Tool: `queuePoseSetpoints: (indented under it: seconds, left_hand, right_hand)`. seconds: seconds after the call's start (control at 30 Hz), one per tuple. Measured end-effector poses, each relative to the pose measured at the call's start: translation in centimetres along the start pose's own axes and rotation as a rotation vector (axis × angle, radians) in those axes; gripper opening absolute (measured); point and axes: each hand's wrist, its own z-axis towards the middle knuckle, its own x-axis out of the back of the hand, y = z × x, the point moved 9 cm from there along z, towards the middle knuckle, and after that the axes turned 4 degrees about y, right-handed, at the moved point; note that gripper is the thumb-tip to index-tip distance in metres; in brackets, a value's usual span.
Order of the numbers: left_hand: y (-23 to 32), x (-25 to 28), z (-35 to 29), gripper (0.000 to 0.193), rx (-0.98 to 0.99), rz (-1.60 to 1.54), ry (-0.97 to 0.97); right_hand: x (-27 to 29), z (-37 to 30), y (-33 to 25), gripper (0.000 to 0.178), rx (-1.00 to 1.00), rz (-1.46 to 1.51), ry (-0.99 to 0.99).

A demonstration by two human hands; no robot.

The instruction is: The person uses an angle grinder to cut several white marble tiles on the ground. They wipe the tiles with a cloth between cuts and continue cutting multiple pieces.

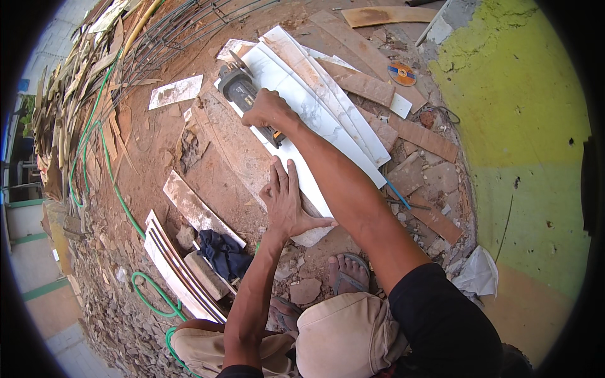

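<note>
My right hand point(272, 112) is wrapped round the body of a dark angle grinder point(239, 88). Its thin disc point(241, 65) stands almost edge-on at the far end of a white marbled tile strip point(299, 173). Beside the strip's near end is my left hand point(287, 200), its thumb stretched along the end and two fingers reaching forward at the left edge. The other left fingers are partly bent. Under the strip lies a rough stone slab point(230, 135). More white tile pieces point(340, 110) overlap on its right.
An orange cutting disc point(402, 74) lies at the far right by a yellow-green wall point(517, 94). Tile strips point(179, 274) and a dark cloth point(224, 254) sit at the left front. A green hose point(113, 173), wood scraps point(69, 107) and steel rods point(179, 31) line the left side.
</note>
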Motion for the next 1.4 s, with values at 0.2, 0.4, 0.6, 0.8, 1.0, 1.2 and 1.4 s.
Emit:
queuePoseSetpoints:
  seconds: [0.2,0.4,0.6,0.8,1.0,1.2,1.4]
  left_hand:
    - [0.0,-0.1,0.0,0.175,-0.005,0.001,0.017]
    - [0.0,0.1,-0.2,0.175,-0.013,0.013,0.037]
    - [0.1,0.0,0.0,0.173,-0.026,0.003,0.035]
    - [-0.2,0.0,-0.2,0.173,-0.001,0.000,0.014]
    - [-0.2,-0.2,-0.1,0.174,0.001,-0.002,0.007]
    - [-0.2,-0.2,-0.1,0.175,-0.009,-0.007,0.025]
    - [-0.3,-0.2,-0.1,0.175,-0.012,0.010,0.027]
  right_hand:
    - [0.0,0.3,0.3,0.061,0.019,-0.005,0.071]
    - [0.0,0.3,0.3,0.058,0.039,0.006,0.091]
    - [0.3,0.1,0.5,0.057,0.033,0.000,0.116]
    - [0.1,-1.1,0.2,0.065,0.004,0.007,-0.012]
    - [0.4,-0.8,0.5,0.058,0.050,0.016,0.086]
    - [0.3,-0.7,0.5,0.059,0.049,0.006,0.083]
    - [0.3,-1.0,0.5,0.058,0.066,0.021,0.073]
